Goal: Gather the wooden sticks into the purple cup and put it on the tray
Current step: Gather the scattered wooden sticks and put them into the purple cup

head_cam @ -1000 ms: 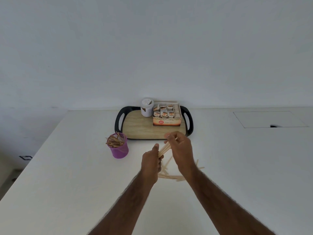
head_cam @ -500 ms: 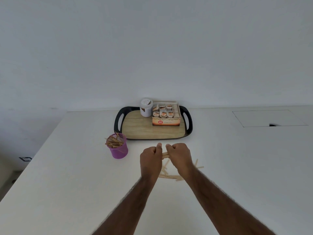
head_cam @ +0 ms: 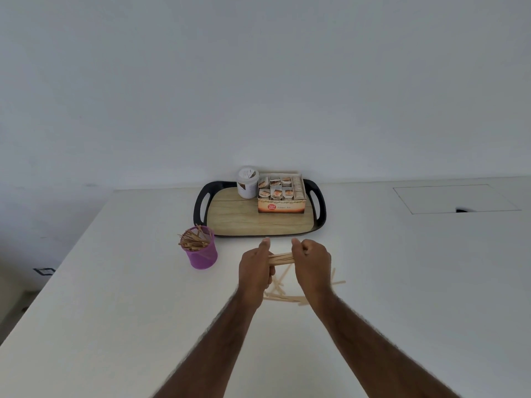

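Observation:
A bundle of wooden sticks [head_cam: 281,258] lies level between my two hands above the white table. My left hand [head_cam: 256,267] grips its left end and my right hand [head_cam: 311,264] grips its right end. Several loose sticks [head_cam: 283,295] lie scattered on the table beneath the hands, partly hidden by my wrists. The purple mesh cup [head_cam: 202,251] stands to the left of my hands, packed with sticks [head_cam: 192,239]. The wood-faced tray [head_cam: 258,219] with black handles sits behind, against the wall.
On the tray's back stand a white jar [head_cam: 247,182] and an open box of tea sachets [head_cam: 281,193]. A square hatch [head_cam: 454,199] is set in the table at the right. The table's left edge runs diagonally past the cup.
The bundle has turned from slanting upward to lying level, and both hands have come down and drawn apart to its two ends. The cup and tray have not moved.

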Tool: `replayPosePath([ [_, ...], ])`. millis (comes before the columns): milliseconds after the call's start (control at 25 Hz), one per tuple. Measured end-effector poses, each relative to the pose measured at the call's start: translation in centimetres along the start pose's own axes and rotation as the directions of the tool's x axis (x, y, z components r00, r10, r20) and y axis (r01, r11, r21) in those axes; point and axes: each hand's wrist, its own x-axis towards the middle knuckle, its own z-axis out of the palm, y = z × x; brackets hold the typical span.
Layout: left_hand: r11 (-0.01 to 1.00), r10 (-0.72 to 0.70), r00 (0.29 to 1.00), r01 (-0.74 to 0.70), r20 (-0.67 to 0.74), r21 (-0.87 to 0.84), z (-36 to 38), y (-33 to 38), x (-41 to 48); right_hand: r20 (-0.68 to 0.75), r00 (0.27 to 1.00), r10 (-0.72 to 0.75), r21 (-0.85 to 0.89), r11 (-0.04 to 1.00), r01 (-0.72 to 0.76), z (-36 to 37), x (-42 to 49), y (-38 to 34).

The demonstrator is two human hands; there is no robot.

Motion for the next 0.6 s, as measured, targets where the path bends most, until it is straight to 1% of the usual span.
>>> replayPosePath([
  [120, 0.996, 0.033, 0.992, -0.021, -0.124, 0.091, 0.3, -0.2, 0.0, 0.021, 0.994, -0.104, -0.02, 0.994, 0.104, 0.3, -0.6, -0.2],
  [160, 0.996, 0.029, 0.987, -0.015, -0.156, 0.09, 0.3, -0.3, 0.0, 0.01, 0.992, -0.126, -0.017, 0.992, 0.126, 0.4, -0.8, -0.2],
  [200, 0.998, 0.016, 0.988, -0.006, -0.156, 0.065, 0.3, -0.3, -0.1, -0.001, 0.99, -0.142, -0.023, 0.99, 0.142, 0.5, -0.9, -0.1],
  [320, 0.998, 0.004, 0.999, -0.002, -0.043, 0.055, 0.0, -0.1, -0.1, 0.006, 0.983, -0.183, -0.057, 0.982, 0.183, 0.7, -1.1, 0.1],
  [360, 0.998, -0.009, 0.999, 0.011, -0.035, 0.063, -0.3, 0.0, 0.0, 0.008, 0.978, -0.209, -0.051, 0.977, 0.209, 0.7, -1.2, 0.0],
  [440, 0.995, -0.081, 0.996, 0.083, -0.036, 0.06, -0.5, 0.2, 0.1, -0.008, 0.967, -0.255, -0.048, 0.966, 0.254, 0.7, -1.6, -0.3],
  [520, 0.989, -0.143, 0.989, 0.142, 0.025, 0.047, -0.7, 0.0, 0.1, -0.048, 0.963, -0.267, -0.046, 0.963, 0.265, 0.5, -1.3, -0.3],
  [600, 0.989, -0.126, 0.989, 0.118, 0.083, 0.087, -0.7, -0.3, 0.0, -0.067, 0.963, -0.261, -0.013, 0.965, 0.261, 0.2, -0.8, 0.0],
])
